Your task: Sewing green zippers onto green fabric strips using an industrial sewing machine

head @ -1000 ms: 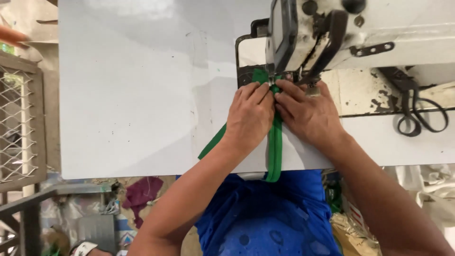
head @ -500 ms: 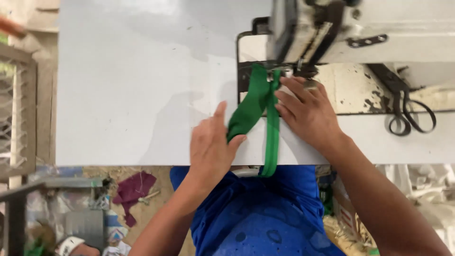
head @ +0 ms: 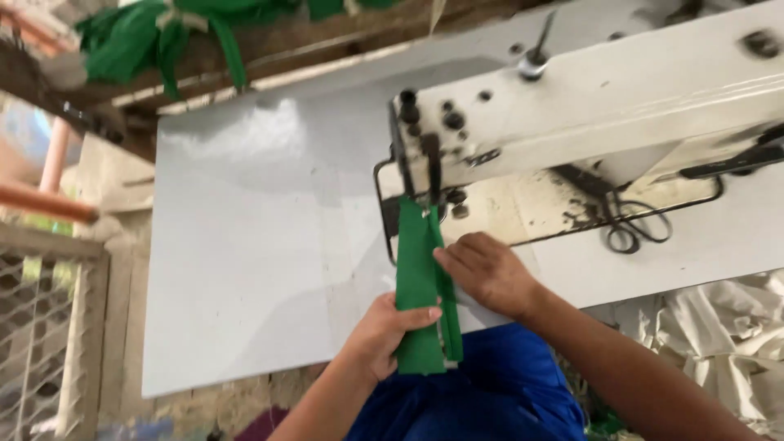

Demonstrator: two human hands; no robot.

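Below the sewing machine (head: 572, 106) on the grey counter (head: 245, 269), the green strap (head: 420, 286) now hangs straight from the needle rather than looped, the left hand (head: 392, 331) pinching its lower end, the right hand (head: 486, 273) flat against its edge, scissors (head: 633, 229) lying right of the machine.

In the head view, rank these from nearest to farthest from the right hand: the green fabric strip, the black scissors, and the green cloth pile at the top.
From the right hand:
1. Green fabric strip, touching the fingertips on their left.
2. Black scissors, lying to the right on the sewing machine's base.
3. Green cloth pile, far off at the upper left, beyond the table.
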